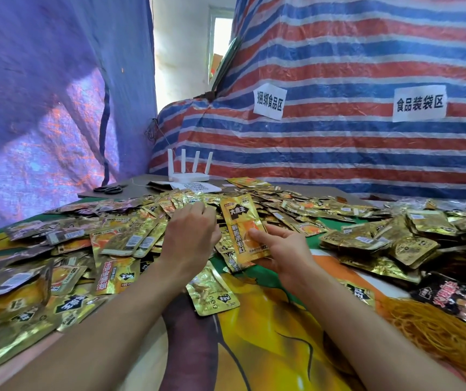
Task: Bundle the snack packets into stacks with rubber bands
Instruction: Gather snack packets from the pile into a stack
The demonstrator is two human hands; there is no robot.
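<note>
Gathering a stack, I judge: my right hand [285, 249] grips an upright snack packet [241, 221] beside the packet heap [119, 238], where my left hand [192, 230] curls, grasp unclear, needing another packet.

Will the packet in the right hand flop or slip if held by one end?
Probably fairly stiff: the packet stands upright though the right hand holds only its lower end. Its glossy foil looks slippery, so a loose pinch may slide. Likely light: it looks thin and flat.
</note>
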